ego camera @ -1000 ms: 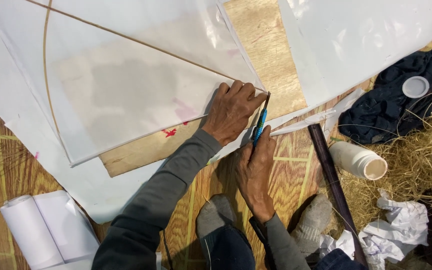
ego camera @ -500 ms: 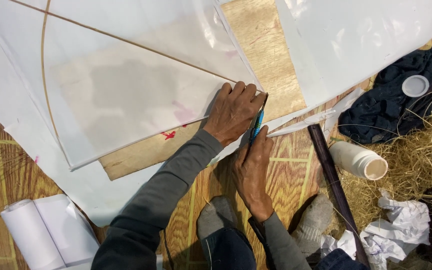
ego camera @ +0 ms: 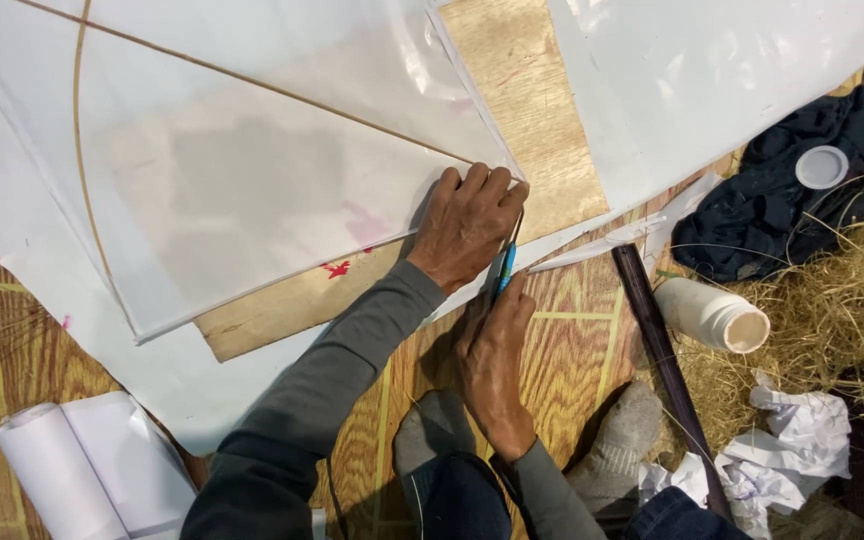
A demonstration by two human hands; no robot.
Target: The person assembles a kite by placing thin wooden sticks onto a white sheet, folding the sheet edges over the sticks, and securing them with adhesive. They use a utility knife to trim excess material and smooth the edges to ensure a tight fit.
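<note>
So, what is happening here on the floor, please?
A person sits on the floor and presses the left hand flat on a white translucent sheet, which lies over a plywood board. The right hand holds a blue-handled cutting tool at the sheet's edge, beside the left fingers. Thin bamboo sticks lie against the sheet. An open white bottle lies nearby on straw.
</note>
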